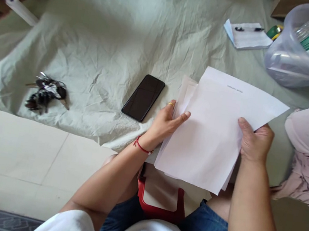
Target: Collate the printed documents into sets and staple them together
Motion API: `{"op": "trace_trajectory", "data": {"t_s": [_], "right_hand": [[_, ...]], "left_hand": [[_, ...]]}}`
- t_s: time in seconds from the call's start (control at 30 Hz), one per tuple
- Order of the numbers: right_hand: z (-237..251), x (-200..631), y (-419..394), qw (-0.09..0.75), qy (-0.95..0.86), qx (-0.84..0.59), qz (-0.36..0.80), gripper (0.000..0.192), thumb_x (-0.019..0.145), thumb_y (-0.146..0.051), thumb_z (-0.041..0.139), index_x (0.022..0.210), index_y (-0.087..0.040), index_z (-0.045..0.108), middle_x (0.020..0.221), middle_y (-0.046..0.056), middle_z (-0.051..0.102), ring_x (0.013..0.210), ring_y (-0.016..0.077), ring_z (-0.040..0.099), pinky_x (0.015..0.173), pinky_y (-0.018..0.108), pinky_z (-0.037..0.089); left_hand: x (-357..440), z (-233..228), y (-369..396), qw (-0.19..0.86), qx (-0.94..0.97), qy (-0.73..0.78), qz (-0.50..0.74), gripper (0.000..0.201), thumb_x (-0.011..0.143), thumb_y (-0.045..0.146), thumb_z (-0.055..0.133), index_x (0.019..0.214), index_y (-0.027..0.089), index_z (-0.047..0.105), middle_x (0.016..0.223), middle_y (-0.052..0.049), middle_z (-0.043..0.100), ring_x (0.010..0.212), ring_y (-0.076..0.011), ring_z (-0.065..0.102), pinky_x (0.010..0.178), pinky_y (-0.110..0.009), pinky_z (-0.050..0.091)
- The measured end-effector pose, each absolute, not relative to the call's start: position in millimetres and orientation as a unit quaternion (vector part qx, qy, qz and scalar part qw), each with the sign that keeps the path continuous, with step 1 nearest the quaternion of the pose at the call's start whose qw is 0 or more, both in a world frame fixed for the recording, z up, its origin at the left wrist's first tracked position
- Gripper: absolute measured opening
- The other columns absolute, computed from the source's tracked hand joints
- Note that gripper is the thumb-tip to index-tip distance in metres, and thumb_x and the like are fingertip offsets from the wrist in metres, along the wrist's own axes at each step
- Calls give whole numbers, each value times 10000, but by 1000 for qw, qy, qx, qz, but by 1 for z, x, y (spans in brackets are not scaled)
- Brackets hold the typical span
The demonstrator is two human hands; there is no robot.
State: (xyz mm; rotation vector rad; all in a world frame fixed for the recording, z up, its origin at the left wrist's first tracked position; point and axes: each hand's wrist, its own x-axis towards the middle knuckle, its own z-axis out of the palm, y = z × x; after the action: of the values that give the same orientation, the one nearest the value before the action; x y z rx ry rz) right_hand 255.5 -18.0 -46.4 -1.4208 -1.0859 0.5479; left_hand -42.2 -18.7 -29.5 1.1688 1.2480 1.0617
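Note:
A loose stack of white paper sheets (206, 139) is held between my two hands, over the edge of the cloth-covered table. My left hand (168, 121), with a ring and a red string bracelet, grips the left side, thumb on top and fingers underneath. On the right side, my right hand (256, 139) pinches the sheets the same way. The top sheet carries one short printed line near its far edge, upside down and too small to read. Just left of my left hand lies a black smartphone (143, 97), screen up.
A bunch of keys (48, 93) lies on the pale green cloth (109, 46). At the far right stand a notepad (247, 36) with a pen and a translucent plastic basket (284, 54). Pink fabric (307, 167) lies at right. Another person's arm shows at top left.

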Motion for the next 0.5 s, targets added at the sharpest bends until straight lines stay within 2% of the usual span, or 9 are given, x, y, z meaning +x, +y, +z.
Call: {"op": "trace_trajectory", "data": {"t_s": [0.13, 0.2, 0.3, 0.43, 0.5], "right_hand": [[-45, 253, -18, 575, -481, -599, 282, 609, 721, -524, 1013, 1192, -219, 775, 1186, 58, 833, 1161, 260, 785, 1157, 470, 607], [-41, 253, -18, 584, -452, -582, 340, 746, 668, -532, 1044, 1278, -254, 716, 1234, 56, 822, 1214, 261, 777, 1154, 454, 608], [-33, 255, -22, 569, -398, -570, 439, 863, 605, -550, 1070, 1331, -296, 678, 1161, 44, 838, 1179, 269, 800, 1114, 465, 630], [-26, 256, -36, 500, -379, -577, 523, 683, 591, -498, 1077, 1162, -260, 787, 1107, 56, 869, 1108, 280, 824, 1109, 498, 642], [-25, 253, -43, 506, -374, -578, 521, 592, 592, -445, 1074, 1089, -248, 821, 1137, 54, 875, 1129, 277, 820, 1136, 508, 631]], "left_hand": [[-40, -28, -20, 621, 450, 464, 444, 459, 909, 463, 856, 1235, 224, 639, 1280, -129, 767, 1147, -301, 735, 943, -421, 633], [-39, -30, -19, 636, 436, 440, 461, 503, 904, 470, 860, 1279, 228, 628, 1352, -141, 765, 1215, -314, 739, 968, -425, 646], [-38, -31, -14, 620, 450, 416, 490, 535, 928, 529, 849, 1317, 245, 617, 1414, -138, 754, 1282, -312, 731, 1028, -430, 645], [-36, -21, -8, 570, 494, 394, 526, 540, 977, 629, 782, 1346, 271, 616, 1425, -115, 744, 1304, -291, 724, 1088, -427, 622], [-36, -11, -7, 556, 509, 379, 536, 561, 980, 661, 773, 1356, 271, 629, 1410, -110, 745, 1311, -290, 723, 1103, -428, 617]]}}
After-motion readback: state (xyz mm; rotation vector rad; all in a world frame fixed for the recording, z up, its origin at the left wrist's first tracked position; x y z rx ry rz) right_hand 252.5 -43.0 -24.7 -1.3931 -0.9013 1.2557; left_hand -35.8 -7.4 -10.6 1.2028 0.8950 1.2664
